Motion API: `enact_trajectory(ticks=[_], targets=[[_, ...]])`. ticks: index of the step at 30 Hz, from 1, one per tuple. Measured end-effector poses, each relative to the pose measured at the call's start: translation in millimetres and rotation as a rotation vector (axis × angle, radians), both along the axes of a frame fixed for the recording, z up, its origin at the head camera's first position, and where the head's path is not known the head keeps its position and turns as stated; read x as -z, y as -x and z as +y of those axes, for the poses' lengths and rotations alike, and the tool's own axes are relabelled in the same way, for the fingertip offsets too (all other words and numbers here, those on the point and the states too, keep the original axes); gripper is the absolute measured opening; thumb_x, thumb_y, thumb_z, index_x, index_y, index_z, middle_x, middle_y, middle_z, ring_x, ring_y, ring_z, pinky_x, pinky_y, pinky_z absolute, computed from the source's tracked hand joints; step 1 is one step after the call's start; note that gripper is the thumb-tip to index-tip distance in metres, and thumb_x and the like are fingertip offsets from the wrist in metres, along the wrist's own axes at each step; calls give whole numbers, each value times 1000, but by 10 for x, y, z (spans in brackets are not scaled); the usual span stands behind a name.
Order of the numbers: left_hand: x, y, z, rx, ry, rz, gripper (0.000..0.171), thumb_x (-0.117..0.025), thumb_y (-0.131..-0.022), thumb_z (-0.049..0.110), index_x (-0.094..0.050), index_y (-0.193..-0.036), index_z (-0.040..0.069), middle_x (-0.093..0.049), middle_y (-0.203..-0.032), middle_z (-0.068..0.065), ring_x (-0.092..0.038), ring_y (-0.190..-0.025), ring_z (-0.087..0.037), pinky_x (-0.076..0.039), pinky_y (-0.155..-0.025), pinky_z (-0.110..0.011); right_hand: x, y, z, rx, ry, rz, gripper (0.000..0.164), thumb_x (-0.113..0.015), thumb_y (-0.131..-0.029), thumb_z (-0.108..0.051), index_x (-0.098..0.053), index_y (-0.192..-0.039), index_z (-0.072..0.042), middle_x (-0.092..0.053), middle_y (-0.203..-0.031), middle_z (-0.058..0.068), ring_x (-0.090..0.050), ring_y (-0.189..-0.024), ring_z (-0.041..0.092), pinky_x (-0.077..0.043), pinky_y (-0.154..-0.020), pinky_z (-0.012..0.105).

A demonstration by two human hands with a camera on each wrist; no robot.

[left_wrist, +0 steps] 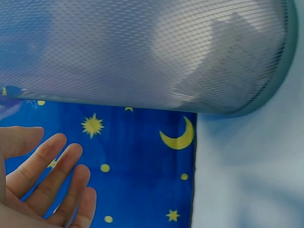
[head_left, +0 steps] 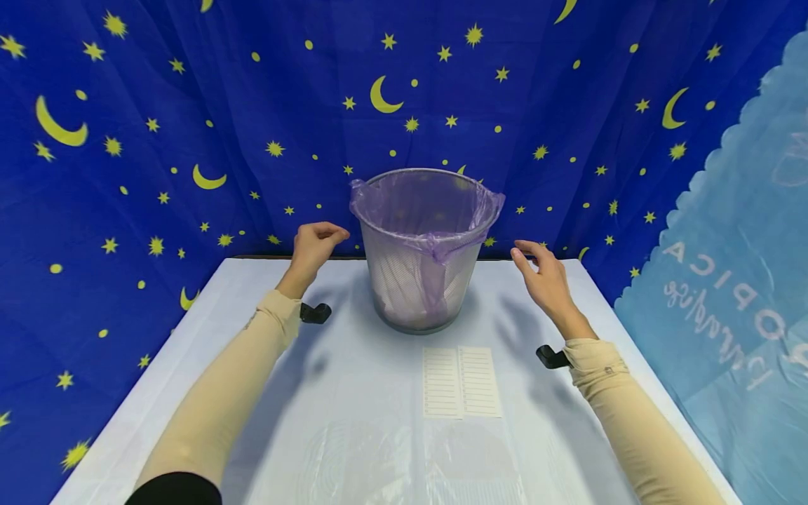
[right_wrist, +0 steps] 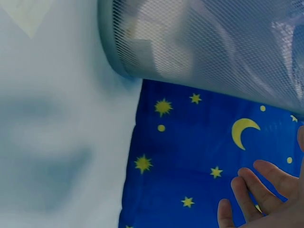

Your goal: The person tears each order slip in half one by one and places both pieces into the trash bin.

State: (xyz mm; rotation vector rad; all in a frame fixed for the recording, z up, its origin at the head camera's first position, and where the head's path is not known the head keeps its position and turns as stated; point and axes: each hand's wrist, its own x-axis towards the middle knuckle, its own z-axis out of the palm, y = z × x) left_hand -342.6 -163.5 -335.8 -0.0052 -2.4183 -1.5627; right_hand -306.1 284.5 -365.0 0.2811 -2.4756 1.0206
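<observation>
A grey mesh wastebasket [head_left: 404, 273] stands upright toward the back of the table. Its thin purple bin liner [head_left: 435, 245] is folded over the rim, with bunched ends sticking out at left and right and a gathered part hanging down the front. Pale crumpled pieces show through the mesh near the bottom. My left hand [head_left: 313, 247] is raised to the left of the basket, apart from it, fingers relaxed and holding nothing. On the other side, my right hand [head_left: 543, 275] hovers with loosely bent, empty fingers. Both wrist views show the mesh wall beyond the spread fingers.
Two lined paper slips [head_left: 442, 382] lie side by side in front of the basket. A clear plastic sheet [head_left: 404, 463] covers the near part of the white table [head_left: 353, 393]. Behind hangs a blue curtain [head_left: 303, 105] with stars and moons; a light-blue cloth [head_left: 745, 280] hangs at right.
</observation>
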Motion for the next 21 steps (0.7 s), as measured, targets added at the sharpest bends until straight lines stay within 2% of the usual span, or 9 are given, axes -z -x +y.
enact_trajectory(ticks=[6,14,18,21], targets=[[229,-44,9,-1,-27,-22,20,-70,-101,20,-81,-109,5,-78,-115,-16,-69,-116,-29,-50,-106,-49,228,-34,-2,-9,22,-13,52,-53,-111,-41,-60,-144,-1,-64,-141,24,-55,-135,41,-43,-112,59],[529,-105,35,-1,-4,11,19,-73,-100,18,-82,-107,4,-80,-110,-15,-70,-109,-30,-51,-94,-41,518,-133,-4,-21,55,-38,49,-54,-111,-38,-62,-142,-1,-64,-141,23,-55,-135,41,-44,-110,59],[642,-132,17,-20,12,5,18,-73,-99,19,-82,-106,5,-81,-107,-13,-72,-108,-31,-52,-95,-42,663,-170,-30,-19,70,-54,48,-55,-111,-37,-62,-142,-1,-65,-140,22,-56,-134,40,-45,-110,59],[676,-144,16,-13,0,-14,19,-73,-99,19,-82,-108,5,-80,-109,-13,-72,-109,-31,-53,-97,-43,727,-189,-41,-12,76,-56,48,-55,-111,-36,-62,-142,-1,-65,-140,23,-57,-132,40,-45,-109,59]])
